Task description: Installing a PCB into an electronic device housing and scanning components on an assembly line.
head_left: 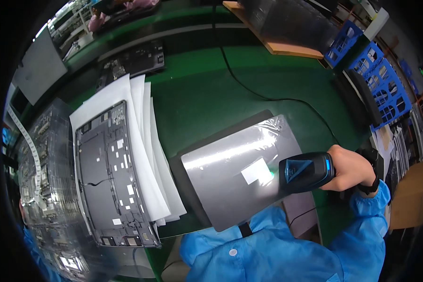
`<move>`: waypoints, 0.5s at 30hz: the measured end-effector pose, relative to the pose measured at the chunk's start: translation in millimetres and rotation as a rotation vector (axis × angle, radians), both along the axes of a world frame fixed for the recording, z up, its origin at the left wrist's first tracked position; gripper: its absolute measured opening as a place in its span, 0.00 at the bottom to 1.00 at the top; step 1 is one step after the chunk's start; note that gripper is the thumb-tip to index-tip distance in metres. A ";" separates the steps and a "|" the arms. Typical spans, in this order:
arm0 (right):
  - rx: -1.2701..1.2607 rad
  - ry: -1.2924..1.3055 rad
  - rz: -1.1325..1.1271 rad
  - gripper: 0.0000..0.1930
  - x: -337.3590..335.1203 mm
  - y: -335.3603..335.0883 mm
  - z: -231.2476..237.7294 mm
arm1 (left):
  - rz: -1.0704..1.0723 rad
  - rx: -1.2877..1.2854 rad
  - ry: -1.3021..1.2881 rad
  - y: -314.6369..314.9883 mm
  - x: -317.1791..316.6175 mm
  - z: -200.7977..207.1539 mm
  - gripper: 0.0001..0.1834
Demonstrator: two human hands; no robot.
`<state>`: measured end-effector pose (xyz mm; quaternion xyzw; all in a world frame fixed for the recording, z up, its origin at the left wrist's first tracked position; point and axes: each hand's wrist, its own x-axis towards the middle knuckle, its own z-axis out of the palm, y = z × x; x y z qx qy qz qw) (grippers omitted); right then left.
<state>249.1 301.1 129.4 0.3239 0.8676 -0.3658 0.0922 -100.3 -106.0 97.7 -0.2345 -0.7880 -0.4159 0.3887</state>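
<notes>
My right hand (351,169) is wrapped round a black handheld barcode scanner (307,172) with blue trim. The scanner's front end is over a flat grey laptop cover (225,188), which has glossy clear film along its far side. A white label (255,171) is stuck on that cover, and a bright spot with a green tint falls at its right edge. The cover's near edge reaches the front of the green table, by my blue sleeves. No part of my left hand shows; whether it is beneath the cover I cannot tell.
Left of the cover, an open laptop chassis part (110,174) rests on stacked white sheets (148,155). Beyond it stand clear plastic trays (51,188) of parts. A black cable (268,99) crosses the green table (192,103). Blue crates (385,89) stand at right.
</notes>
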 end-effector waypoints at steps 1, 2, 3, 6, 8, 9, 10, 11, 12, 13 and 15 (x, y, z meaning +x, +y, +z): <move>0.016 -0.004 -0.009 0.11 5.9 -1.6 0.5 | -0.224 -0.007 -0.267 15.8 37.2 -26.4 0.14; 0.034 -0.004 0.006 0.11 5.2 -2.8 3.8 | -0.389 -0.016 -0.559 29.7 74.4 -45.0 0.14; 0.020 0.034 0.036 0.11 -0.5 -3.3 6.9 | -0.502 -0.020 -0.817 49.4 98.7 -55.1 0.14; -0.018 0.079 0.058 0.10 -13.3 -2.9 9.5 | -0.771 0.078 -1.010 135.1 118.3 -61.0 0.16; -0.009 0.089 0.062 0.09 -22.7 -4.9 11.2 | -0.794 0.091 -1.037 160.3 122.0 -51.6 0.15; -0.009 0.073 0.071 0.09 -17.4 -5.0 7.5 | -0.801 0.134 -1.074 168.4 123.8 -55.8 0.16; -0.009 0.061 0.082 0.09 -13.6 -5.7 5.7 | -0.813 0.132 -1.074 171.6 122.7 -61.0 0.16; -0.005 0.064 0.072 0.09 -12.0 -7.2 6.2 | -0.858 0.124 -1.065 174.3 121.3 -65.2 0.15; -0.002 0.073 0.063 0.09 -11.7 -8.0 5.2 | -0.898 0.116 -1.057 175.7 119.5 -67.6 0.15; -0.001 0.081 0.058 0.09 -9.7 -9.4 5.0 | -0.895 0.107 -1.074 175.3 120.4 -65.8 0.15; -0.031 0.095 0.021 0.09 -10.6 -16.0 7.6 | -0.914 0.114 -1.110 178.2 121.4 -64.6 0.15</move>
